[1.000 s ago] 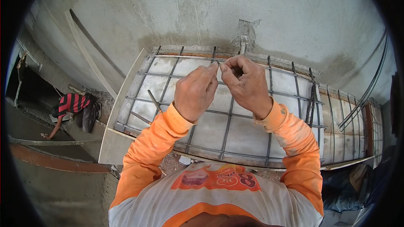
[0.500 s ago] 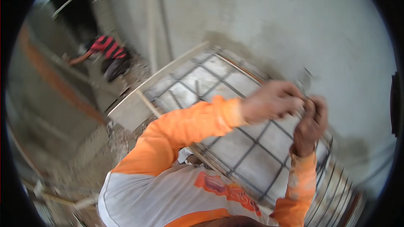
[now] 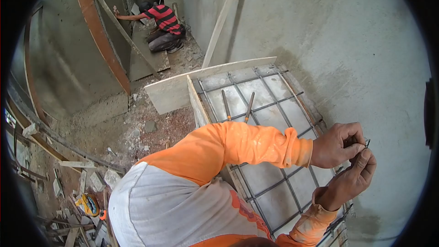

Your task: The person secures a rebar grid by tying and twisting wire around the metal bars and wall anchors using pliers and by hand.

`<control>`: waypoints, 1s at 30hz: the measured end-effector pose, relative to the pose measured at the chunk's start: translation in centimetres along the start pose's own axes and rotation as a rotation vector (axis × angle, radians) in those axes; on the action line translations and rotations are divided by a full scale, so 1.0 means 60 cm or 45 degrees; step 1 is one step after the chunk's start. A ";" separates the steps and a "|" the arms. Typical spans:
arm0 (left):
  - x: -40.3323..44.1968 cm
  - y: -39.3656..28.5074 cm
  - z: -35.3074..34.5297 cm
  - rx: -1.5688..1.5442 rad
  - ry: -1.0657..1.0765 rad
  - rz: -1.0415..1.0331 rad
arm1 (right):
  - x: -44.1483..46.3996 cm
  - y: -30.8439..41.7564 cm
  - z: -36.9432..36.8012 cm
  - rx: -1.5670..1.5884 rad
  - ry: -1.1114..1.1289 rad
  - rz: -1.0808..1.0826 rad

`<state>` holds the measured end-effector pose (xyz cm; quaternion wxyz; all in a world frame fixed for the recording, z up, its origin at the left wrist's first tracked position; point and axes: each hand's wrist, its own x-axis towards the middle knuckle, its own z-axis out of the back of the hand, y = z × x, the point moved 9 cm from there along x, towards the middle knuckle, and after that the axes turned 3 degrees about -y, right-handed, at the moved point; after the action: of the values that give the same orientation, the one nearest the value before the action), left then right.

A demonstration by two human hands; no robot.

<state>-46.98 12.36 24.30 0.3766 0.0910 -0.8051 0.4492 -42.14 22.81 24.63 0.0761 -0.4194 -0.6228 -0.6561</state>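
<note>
Left hand (image 3: 360, 145): 3-4 o'clock, thumb and fingers closed in a pinch on a thin dark wire (image 3: 367, 143).
Right hand (image 3: 365, 154): 4 o'clock, just below the left, fingertips pinched together on the same wire; fingers of both hands meet.
Wire: short end pokes out at the fingertips; remainder hidden by fingers.
Rebar grid (image 3: 284, 177): 4-5 o'clock, over pale panels, partly under the left sleeve (image 3: 270, 144).
Two rods (image 3: 249, 106): near the dial's centre, tilted up from the grid.
Board (image 3: 173, 92): edges the grid's far end, 10 o'clock.
Co-worker (image 3: 167, 20): 11 o'clock, crouched, arm outstretched.
Plank (image 3: 223, 20): 12 o'clock, leaning on wall (image 3: 320, 23).
</note>
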 end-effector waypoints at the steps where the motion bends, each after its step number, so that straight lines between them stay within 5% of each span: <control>1: -0.004 -0.002 0.002 0.023 -0.014 -0.078 | -0.003 0.003 -0.001 -0.052 -0.005 0.024; 3: -0.010 0.000 0.009 0.038 -0.051 -0.148 | 0.000 -0.001 -0.002 -0.097 0.039 0.053; 9: -0.021 0.047 -0.010 -0.570 0.184 0.727 | 0.030 -0.020 0.021 -0.138 0.252 0.218; 13: -0.018 0.054 -0.019 -0.648 0.188 0.806 | 0.038 -0.005 0.035 -0.200 0.170 0.356; 18: -0.008 0.040 -0.017 -0.562 0.144 0.583 | 0.053 0.017 0.037 -0.336 0.159 0.396; 20: 0.008 -0.011 0.000 -0.018 0.071 -0.034 | 0.053 0.014 0.036 -0.267 0.180 0.381; 23: 0.007 -0.040 0.002 0.198 -0.001 -0.303 | 0.040 -0.021 0.031 0.198 0.232 0.009; 25: 0.003 -0.036 0.000 0.214 -0.006 -0.338 | 0.010 -0.016 0.020 0.210 0.110 -0.114; 27: 0.000 -0.035 -0.002 0.231 -0.001 -0.369 | -0.006 -0.017 -0.008 0.565 0.283 -0.296; 30: -0.002 -0.040 0.000 0.148 0.044 -0.351 | -0.001 -0.005 -0.008 0.459 0.365 -0.257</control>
<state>-45.70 10.95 25.78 0.4427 0.2145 -0.7509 0.4406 -42.53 22.44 24.44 0.1715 -0.2374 -0.7512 -0.5916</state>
